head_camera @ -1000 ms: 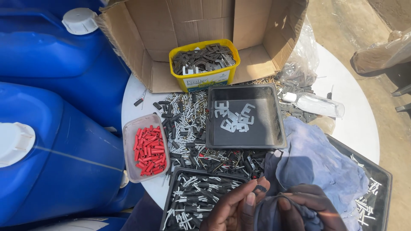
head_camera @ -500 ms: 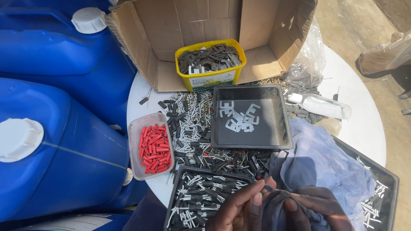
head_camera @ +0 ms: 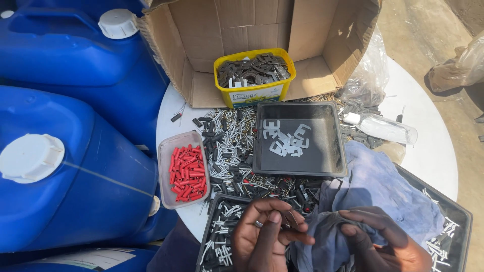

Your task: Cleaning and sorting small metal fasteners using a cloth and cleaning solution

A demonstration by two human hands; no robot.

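While a small metal piece [head_camera: 291, 219] is pinched by the left hand [head_camera: 264, 236] above the near black tray [head_camera: 212, 236], a blue cloth [head_camera: 373, 186] is gripped by the right hand [head_camera: 375, 242], beside the square black tray [head_camera: 333, 146] on the white surface [head_camera: 428, 146].

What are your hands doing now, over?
Left hand pinching small metal piece. Right hand gripping blue cloth. Black tray just beyond, nothing blocking.
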